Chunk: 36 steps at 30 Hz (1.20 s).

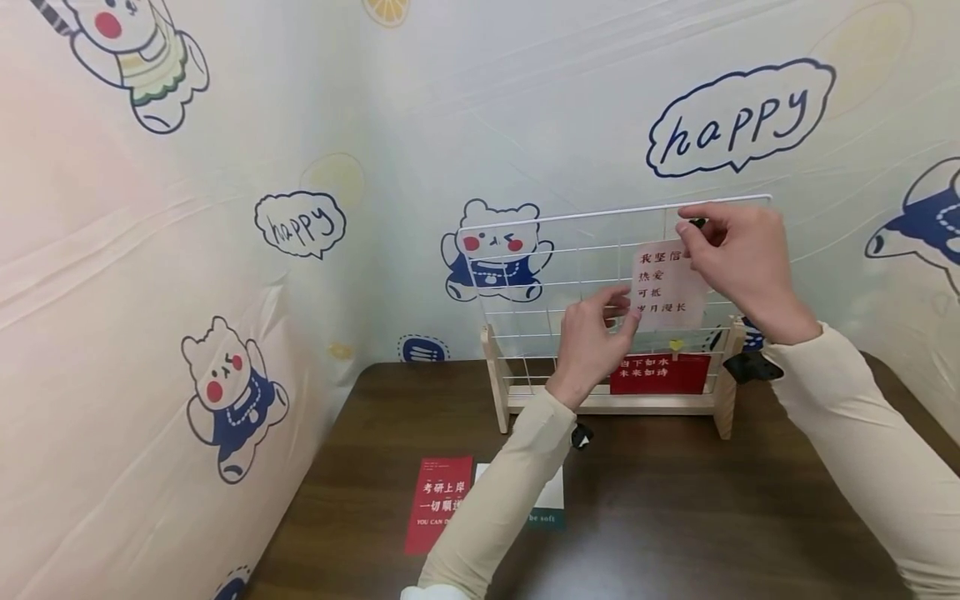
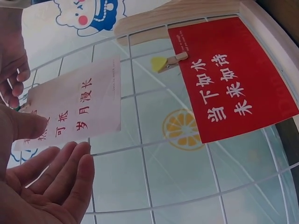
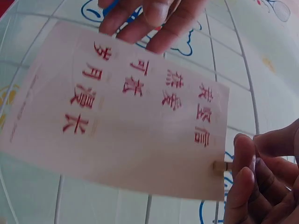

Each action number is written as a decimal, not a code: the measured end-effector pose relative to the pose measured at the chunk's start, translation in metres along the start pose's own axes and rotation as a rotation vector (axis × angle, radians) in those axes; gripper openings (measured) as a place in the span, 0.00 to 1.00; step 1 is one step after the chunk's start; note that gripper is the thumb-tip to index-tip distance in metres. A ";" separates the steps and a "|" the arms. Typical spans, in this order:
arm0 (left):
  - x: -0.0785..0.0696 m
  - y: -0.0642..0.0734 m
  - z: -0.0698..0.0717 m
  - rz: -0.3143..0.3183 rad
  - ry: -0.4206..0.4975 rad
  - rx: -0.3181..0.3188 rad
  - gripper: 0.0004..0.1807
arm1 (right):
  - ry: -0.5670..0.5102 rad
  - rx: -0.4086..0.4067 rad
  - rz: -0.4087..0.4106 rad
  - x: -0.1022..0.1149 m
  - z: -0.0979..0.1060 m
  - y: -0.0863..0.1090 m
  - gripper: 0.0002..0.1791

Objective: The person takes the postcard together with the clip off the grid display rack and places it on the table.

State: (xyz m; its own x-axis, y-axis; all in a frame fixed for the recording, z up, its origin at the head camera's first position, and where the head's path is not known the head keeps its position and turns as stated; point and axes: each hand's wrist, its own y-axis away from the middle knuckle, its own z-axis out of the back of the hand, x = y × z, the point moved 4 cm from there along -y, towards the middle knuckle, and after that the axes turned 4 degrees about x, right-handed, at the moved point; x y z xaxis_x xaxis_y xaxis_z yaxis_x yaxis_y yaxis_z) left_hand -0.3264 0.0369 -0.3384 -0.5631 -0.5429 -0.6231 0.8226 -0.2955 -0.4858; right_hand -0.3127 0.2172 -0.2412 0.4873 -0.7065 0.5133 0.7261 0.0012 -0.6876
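A pale pink card [image 1: 667, 300] with red characters is upright against a white wire grid [image 1: 577, 218]. At its top edge, my right hand [image 1: 750, 258] pinches a small wooden clothespin [image 3: 222, 166]; most of the clip is hidden by the fingers. My left hand [image 1: 588, 342] is at the card's left edge, its fingers apart and loosely bent. In the left wrist view its thumb [image 2: 28, 123] overlaps the card's face. Lower on the grid hangs a red card [image 2: 233, 79], held by a clothespin with a yellow heart [image 2: 173, 62].
Wooden feet and a crossbar [image 1: 615, 404] support the grid on a dark brown table [image 1: 637, 500]. Left of centre lie another red card [image 1: 438, 500] and a white and green card [image 1: 551, 496], partly behind my left sleeve. A printed curtain [image 1: 405, 150] hangs behind.
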 end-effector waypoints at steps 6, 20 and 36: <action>0.001 0.001 -0.002 -0.001 0.011 -0.004 0.17 | 0.036 0.011 -0.014 -0.014 0.001 0.000 0.15; -0.004 -0.005 -0.007 -0.013 0.017 0.013 0.15 | -0.055 0.149 -0.086 -0.020 0.007 -0.006 0.15; -0.006 -0.007 -0.010 -0.017 0.012 0.029 0.10 | -0.169 0.247 -0.205 -0.033 0.012 -0.009 0.14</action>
State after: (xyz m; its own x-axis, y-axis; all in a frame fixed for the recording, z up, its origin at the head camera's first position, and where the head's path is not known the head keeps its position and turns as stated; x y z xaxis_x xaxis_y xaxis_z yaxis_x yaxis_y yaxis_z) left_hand -0.3294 0.0495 -0.3376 -0.5779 -0.5283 -0.6221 0.8146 -0.3272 -0.4788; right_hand -0.3294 0.2491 -0.2464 0.3775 -0.5829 0.7195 0.9024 0.0573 -0.4271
